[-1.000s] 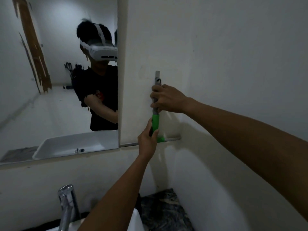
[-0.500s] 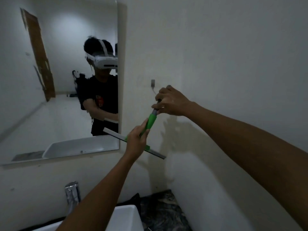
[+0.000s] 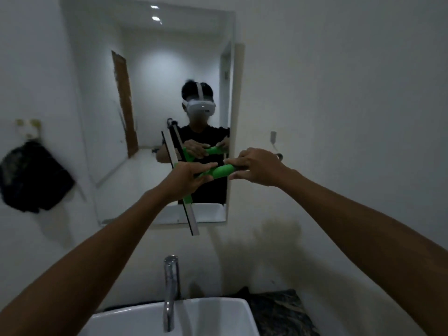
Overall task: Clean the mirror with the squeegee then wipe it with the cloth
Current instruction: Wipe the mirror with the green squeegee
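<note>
1. Since the earlier frame the view has swung to face the mirror [image 3: 155, 112] squarely, and the squeegee [image 3: 219, 171] has come off the wall at the right to sit in front of the glass at mid-frame.
2. Its green handle lies nearly level across the centre of the frame, while the blade [image 3: 191, 215] runs steeply from upper left down to lower right, its lower end past the mirror's bottom edge.
3. Left hand [image 3: 188, 177] grips the head end of the handle, nearest the blade; right hand [image 3: 258, 167] pinches the tail end with loosely spread fingers. Both arms reach forward, almost straight, converging on the tool.
4. Whether the blade touches the glass cannot be told.
5. My judgement: the stroke has yet to begin, and the blade must first rise toward the mirror's upper part.
6. A dark cloth [image 3: 31, 178] hangs on the wall at left of frame, well apart from both hands.
</note>
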